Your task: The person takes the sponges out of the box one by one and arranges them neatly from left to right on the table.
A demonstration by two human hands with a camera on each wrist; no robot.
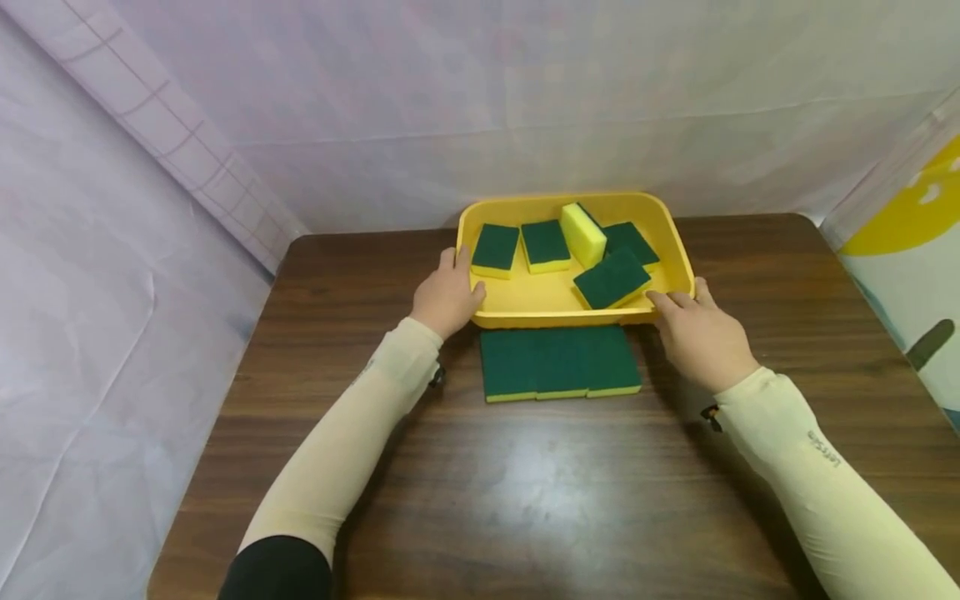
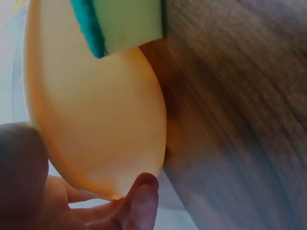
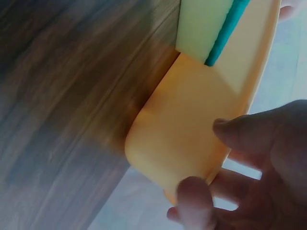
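Observation:
A yellow plastic tray stands at the back of the table, with several green-and-yellow scouring sponges inside. One of these sponges is on its edge; another leans over its neighbour. My left hand grips the tray's left end near the front corner, fingers along the rim. At the front right corner, my right hand holds the tray by its rim, with thumb and fingers on both sides of the wall in the right wrist view. Three sponges lie side by side, green face up, right before the tray.
The brown wooden table extends toward me and to both sides. A pale cloth wall rises right behind the tray, and another white sheet hangs on the left. A patterned cloth is at the right.

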